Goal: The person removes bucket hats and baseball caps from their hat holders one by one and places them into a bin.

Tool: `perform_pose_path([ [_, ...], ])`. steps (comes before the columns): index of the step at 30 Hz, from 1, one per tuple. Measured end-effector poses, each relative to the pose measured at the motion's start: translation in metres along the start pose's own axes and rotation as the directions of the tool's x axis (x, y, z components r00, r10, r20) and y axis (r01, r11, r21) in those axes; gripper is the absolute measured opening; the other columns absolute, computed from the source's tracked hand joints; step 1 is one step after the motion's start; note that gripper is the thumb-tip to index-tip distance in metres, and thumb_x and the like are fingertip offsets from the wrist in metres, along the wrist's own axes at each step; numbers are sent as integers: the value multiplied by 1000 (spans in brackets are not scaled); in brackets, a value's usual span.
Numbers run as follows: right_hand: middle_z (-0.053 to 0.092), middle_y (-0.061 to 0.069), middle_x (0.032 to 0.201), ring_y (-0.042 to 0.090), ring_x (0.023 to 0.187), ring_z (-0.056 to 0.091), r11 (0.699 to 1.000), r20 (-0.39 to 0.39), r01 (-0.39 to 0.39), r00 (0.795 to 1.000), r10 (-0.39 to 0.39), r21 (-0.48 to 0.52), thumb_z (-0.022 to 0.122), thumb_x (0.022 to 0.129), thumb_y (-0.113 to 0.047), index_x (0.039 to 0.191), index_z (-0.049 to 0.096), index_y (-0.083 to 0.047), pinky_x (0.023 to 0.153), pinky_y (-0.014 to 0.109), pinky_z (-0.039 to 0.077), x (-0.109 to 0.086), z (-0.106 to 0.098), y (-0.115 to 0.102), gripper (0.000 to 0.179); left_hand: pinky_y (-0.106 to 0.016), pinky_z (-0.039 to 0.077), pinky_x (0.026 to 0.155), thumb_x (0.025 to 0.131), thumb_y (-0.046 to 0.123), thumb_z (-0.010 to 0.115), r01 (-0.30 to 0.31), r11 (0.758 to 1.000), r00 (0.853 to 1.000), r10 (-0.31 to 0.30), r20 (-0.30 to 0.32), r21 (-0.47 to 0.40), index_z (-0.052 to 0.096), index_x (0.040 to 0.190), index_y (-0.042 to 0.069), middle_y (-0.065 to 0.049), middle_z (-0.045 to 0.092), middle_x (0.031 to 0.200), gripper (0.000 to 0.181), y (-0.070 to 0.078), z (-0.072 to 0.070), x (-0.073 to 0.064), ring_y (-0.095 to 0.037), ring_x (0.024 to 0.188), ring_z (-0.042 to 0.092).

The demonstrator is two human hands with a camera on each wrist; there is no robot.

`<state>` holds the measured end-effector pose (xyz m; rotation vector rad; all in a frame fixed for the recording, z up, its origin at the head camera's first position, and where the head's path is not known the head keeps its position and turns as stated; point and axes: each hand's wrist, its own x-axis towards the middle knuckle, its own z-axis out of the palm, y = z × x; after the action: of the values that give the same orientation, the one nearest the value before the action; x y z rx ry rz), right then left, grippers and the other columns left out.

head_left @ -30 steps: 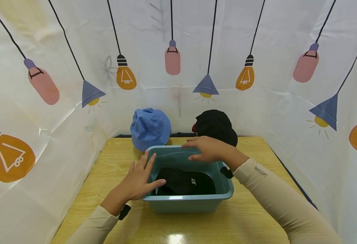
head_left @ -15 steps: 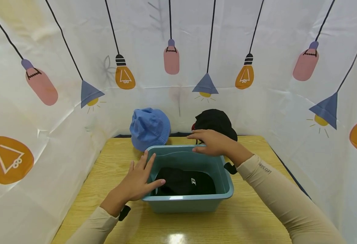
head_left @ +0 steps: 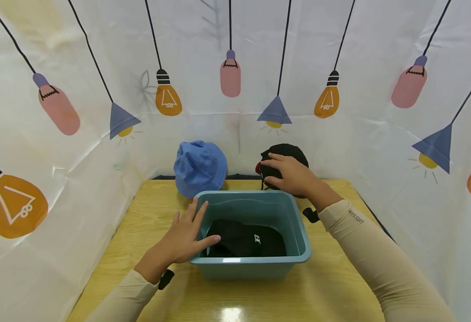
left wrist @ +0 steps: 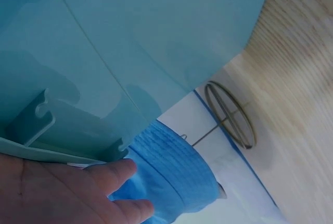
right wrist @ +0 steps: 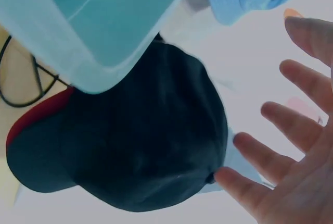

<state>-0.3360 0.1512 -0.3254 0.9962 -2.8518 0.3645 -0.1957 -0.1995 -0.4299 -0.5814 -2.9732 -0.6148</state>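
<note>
A teal plastic basin (head_left: 255,270) stands on the table with a black cap (head_left: 233,237) lying inside, a small white emblem on it. My left hand (head_left: 179,239) rests at the basin's left rim, fingers spread and thumb over the inside. Behind the basin on the right is another black cap (right wrist: 151,130), whose brim shows red along its edge in the right wrist view. My right hand (head_left: 293,176) is raised in front of this cap, fingers extended and apart, holding nothing. A blue bucket hat (head_left: 199,167) sits behind the basin on the left.
A wooden table (head_left: 324,286) lies under everything, with a white printed curtain (head_left: 98,53) around its back and sides. A round wire base (left wrist: 230,114) shows beneath the blue hat in the left wrist view, and a dark wire loop (right wrist: 23,104) near the black cap.
My right hand has moved from over the basin's back rim, away and slightly right, to the black cap behind it. The left hand stays at the rim.
</note>
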Motion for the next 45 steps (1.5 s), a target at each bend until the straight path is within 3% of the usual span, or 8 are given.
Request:
perform_pose_path([
  [7, 32, 18, 168, 45, 152, 33, 998, -113, -42, 993, 37, -43, 63, 103, -38, 155, 50, -18, 122, 65, 25, 11, 2, 17, 57, -78, 7, 119, 94, 77, 50, -3, 1000, 1000, 3, -25, 4, 11, 168, 14, -20, 3, 174, 105, 0, -1, -2, -44, 155, 27],
  [13, 29, 19, 169, 47, 151, 32, 997, -154, -81, 985, 79, -12, 63, 103, -36, 156, 49, -17, 122, 65, 25, 16, 0, 29, 58, -76, 6, 119, 94, 78, 49, 7, 1000, 1000, -7, -18, 9, 9, 169, 15, -19, 2, 174, 105, 0, -1, -4, -43, 156, 25],
  [29, 21, 22, 171, 53, 151, 27, 978, -119, -202, 971, 207, 53, 65, 101, -43, 161, 40, -19, 120, 69, 26, 13, 4, 56, 69, -76, 5, 120, 95, 77, 49, 13, 999, 1000, -13, 3, -40, 8, 169, 17, -17, -3, 174, 104, 1, 4, -1, -43, 156, 25],
  [36, 13, 24, 172, 56, 152, 22, 962, -99, -252, 960, 263, 106, 63, 100, -49, 165, 29, -22, 119, 73, 23, 14, 4, 65, 78, -77, 7, 119, 95, 76, 50, -4, 999, 1000, 3, -17, -34, 9, 169, 18, -17, -2, 174, 102, 0, 2, 1, -43, 156, 24],
  [45, 3, 21, 174, 57, 153, 18, 936, -75, -318, 940, 332, 153, 61, 98, -60, 168, 16, -30, 116, 77, 22, 14, 6, 71, 89, -76, 4, 120, 95, 77, 49, 5, 999, 1000, -4, 6, -34, 8, 169, 17, -17, -3, 174, 103, 1, 3, 2, -44, 156, 25],
])
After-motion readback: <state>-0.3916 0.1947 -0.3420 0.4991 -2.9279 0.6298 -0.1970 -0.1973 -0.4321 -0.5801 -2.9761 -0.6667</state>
